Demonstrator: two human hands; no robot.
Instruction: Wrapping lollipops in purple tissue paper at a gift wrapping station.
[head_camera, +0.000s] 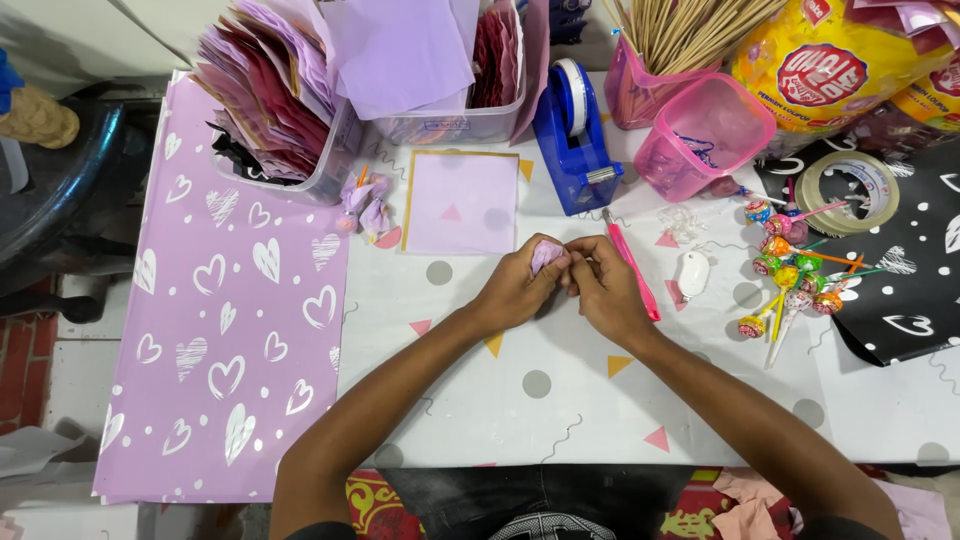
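Both hands meet mid-counter (560, 400): left hand (518, 290) and right hand (605, 288) each have their grip pinched on a crumpled lilac tissue wrap (546, 255), beside a slim pink stick (632, 265).

Straight under my fingers is a white table cover (560, 400), dotted grey with pink and yellow triangles, lit bright and even. Left of my fingers a lilac sheet (220, 330) with white hearts hangs over the table edge. Further left, past that sheet, there's a dark curved chair (55, 190), and below it pale floor tiles (70, 385) meeting red brick (18, 365). Far right of my fingers lies a black sheet (915, 280) with white hearts.
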